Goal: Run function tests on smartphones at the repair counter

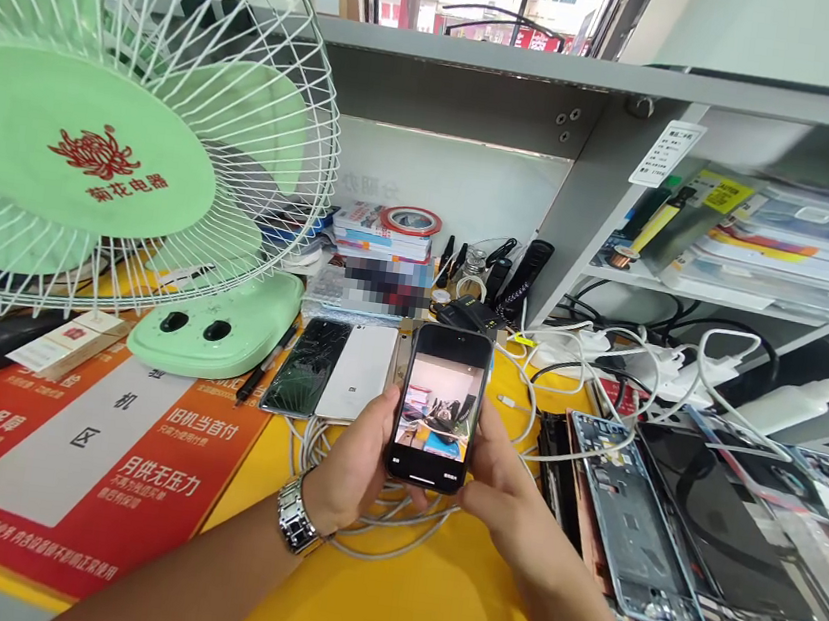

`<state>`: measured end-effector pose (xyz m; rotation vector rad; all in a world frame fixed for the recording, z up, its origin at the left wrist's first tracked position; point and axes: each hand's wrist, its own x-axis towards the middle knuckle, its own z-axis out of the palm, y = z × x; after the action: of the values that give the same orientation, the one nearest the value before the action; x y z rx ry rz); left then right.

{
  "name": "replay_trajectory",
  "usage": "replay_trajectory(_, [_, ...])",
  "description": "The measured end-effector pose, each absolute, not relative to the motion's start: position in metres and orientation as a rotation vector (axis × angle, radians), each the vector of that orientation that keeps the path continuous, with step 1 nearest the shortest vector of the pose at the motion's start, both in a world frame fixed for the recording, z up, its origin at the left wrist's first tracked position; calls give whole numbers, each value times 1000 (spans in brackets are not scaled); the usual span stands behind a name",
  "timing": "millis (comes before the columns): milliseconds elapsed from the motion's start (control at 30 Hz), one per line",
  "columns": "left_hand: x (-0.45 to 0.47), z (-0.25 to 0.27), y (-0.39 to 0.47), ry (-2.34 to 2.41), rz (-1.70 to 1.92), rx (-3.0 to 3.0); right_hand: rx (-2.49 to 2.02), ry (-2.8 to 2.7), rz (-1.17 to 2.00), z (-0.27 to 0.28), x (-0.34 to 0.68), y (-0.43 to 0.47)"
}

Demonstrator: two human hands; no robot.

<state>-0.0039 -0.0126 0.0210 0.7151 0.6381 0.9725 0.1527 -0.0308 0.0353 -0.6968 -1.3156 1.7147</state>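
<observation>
A black smartphone (439, 409) is held upright between both hands above the yellow table, its lit screen showing a photo of cluttered items. My left hand (355, 459) grips its left edge, and a metal watch (297, 516) circles that wrist. Around the lower right edge close the fingers of my right hand (505, 488). Just left of the held phone lie a cracked black phone (307, 366) and a white phone (358, 372), side by side. Coiled white cable (386, 539) lies beneath the hands.
A green fan (216, 326) stands at the left, over a red printed mat (155, 510). Opened phone frames (637, 524) and parts pile up at the right. Behind are stacked boxes (382, 236), a grey shelf (587, 191) and tangled white chargers (650, 365).
</observation>
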Motion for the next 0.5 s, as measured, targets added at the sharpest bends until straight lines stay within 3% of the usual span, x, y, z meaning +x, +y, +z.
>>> replay_trajectory(500, [-3,17,-12,617,969,716,-652,-1269,1746,29,152,-30])
